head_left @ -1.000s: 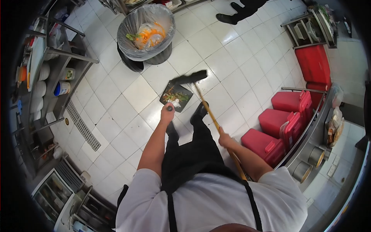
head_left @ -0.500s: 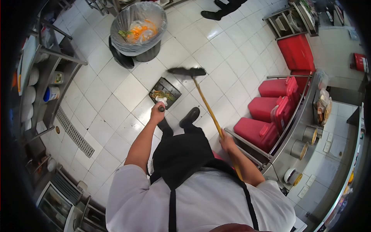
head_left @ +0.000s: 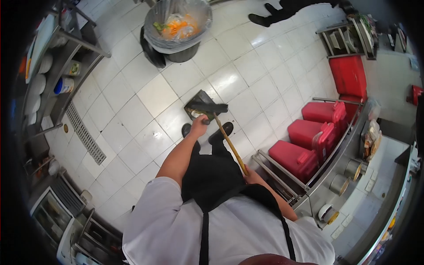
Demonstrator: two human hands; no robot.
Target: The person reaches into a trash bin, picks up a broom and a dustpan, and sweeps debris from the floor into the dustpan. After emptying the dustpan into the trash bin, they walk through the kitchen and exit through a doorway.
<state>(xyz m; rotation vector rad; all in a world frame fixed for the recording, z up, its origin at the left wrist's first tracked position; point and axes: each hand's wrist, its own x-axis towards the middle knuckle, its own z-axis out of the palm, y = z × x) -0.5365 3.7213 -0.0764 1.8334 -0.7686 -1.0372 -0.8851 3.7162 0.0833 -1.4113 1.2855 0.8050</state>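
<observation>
My left hand [head_left: 199, 126] is closed round the dark upright handle of a black dustpan [head_left: 193, 100], which rests on the tiled floor in front of my shoes. Food scraps lie in the pan, partly hidden by the broom. My right hand [head_left: 252, 175] grips the yellowish stick of a broom [head_left: 229, 143], low at my right side. The broom's black bristle head [head_left: 210, 107] lies across the dustpan and sticks out past its right edge.
A lined bin [head_left: 181, 52] with orange and green scraps stands ahead. Red lidded bins [head_left: 293, 158] line the right, beneath a steel counter [head_left: 318, 194] with pots. Steel shelves [head_left: 73, 46] and a floor drain [head_left: 86, 132] are leftward. Another person's dark shoe [head_left: 259, 20] shows at the top.
The broom head has come back toward me, from the floor beyond the dustpan to across it. My right hand has drawn closer to my body. The whole view has shifted.
</observation>
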